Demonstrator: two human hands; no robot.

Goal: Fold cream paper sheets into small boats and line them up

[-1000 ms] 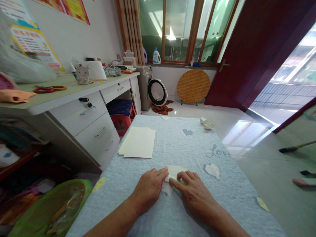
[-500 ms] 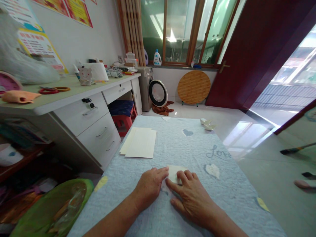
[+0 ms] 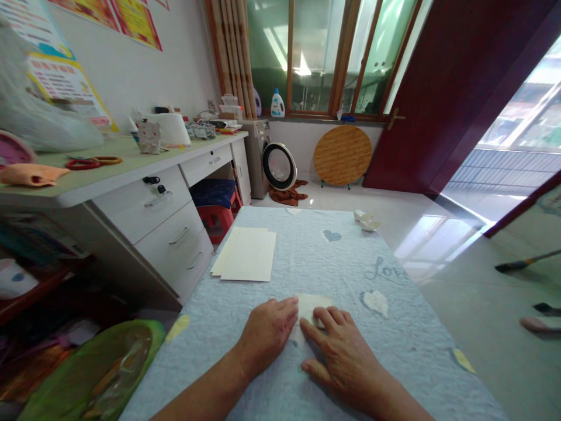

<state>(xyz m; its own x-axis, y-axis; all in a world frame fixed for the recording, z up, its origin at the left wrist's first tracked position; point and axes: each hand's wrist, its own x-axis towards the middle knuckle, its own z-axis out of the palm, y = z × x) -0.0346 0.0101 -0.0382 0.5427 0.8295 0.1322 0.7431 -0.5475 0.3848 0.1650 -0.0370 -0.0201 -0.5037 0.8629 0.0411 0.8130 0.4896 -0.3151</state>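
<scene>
A small folded piece of cream paper lies on the cloth-covered table, its near part hidden by my hands. Along its left edge rests my left hand, fingers stretched out side by side with the tips on the paper and the thumb out of sight. My right hand lies flat with fingers spread, fingertips pressing on the paper's right and near side, thumb on the cloth. Beyond my left hand is a small stack of cream paper sheets. Two folded paper boats sit at the table's far right corner.
The table wears a light blue cloth with heart patterns. To the left stand a white desk with scissors on it and a green basin. A red stool, washing machine and round wooden board are farther off.
My right index finger has shifted slightly right and away from my left fingertips, showing more of the paper between the hands. The left hand stays nearly in place; the view has shifted a little.
</scene>
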